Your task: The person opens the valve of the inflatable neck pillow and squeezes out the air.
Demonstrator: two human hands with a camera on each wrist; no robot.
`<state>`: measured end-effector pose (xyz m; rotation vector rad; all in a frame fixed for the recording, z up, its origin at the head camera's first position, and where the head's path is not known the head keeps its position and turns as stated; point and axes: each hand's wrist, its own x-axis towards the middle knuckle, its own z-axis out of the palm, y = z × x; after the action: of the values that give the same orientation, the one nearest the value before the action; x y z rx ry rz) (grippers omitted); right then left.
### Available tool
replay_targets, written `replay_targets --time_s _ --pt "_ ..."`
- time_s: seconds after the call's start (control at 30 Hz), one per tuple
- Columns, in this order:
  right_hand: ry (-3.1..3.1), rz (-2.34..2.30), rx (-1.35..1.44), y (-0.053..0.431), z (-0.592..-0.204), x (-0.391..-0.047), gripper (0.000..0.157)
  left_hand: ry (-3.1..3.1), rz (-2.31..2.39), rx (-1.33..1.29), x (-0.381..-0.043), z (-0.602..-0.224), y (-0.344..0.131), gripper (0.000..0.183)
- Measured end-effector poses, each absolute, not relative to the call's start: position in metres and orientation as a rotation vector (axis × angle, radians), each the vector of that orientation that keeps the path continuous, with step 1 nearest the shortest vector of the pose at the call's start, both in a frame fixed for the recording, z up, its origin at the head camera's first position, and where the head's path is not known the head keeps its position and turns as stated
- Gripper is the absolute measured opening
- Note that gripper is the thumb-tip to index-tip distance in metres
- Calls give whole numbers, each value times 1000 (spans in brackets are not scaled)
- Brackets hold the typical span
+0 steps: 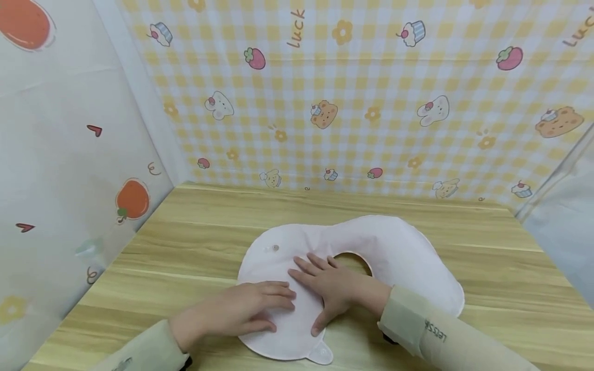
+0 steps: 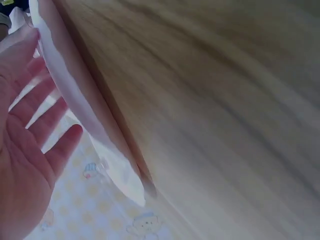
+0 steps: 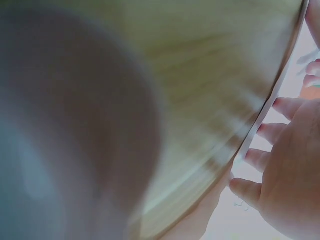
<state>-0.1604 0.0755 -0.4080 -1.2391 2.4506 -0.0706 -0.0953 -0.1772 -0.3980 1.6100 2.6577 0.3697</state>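
A pale pink U-shaped inflatable neck pillow (image 1: 408, 252) lies on the table, its curved opening toward the front. My right hand (image 1: 336, 283) rests spread on its left arm, beside the inner curve; the right wrist view shows these fingers (image 3: 272, 132) straight against the pillow's edge. My left hand (image 1: 246, 309) lies over the outer edge of the same arm, its fingers loosely extended. In the left wrist view the palm faces the pillow's side (image 2: 75, 95). A small round valve (image 1: 275, 248) shows near the upper left, and a clear tab (image 1: 321, 353) sticks out at the lower end.
The wood-grain table (image 1: 176, 247) extends around the pillow. Behind it stands a yellow checked cloth (image 1: 352, 139) with cartoon prints. A white printed panel (image 1: 60, 154) borders the left side, and another pale panel (image 1: 566, 206) the right.
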Motion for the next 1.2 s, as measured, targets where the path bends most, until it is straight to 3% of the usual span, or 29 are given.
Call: replay_targets --time_s 0.2,0.8,1.2 --pt "2443 -71 -1242 75 -406 -160 119 2540 390 1625 -97 -399 -168 35" --pt "2440 -66 -1233 77 -406 -162 120 2530 447 1493 -90 -406 -194 56" --pt "2461 -57 -1220 79 -404 -162 118 2575 481 1386 -83 -407 -205 53"
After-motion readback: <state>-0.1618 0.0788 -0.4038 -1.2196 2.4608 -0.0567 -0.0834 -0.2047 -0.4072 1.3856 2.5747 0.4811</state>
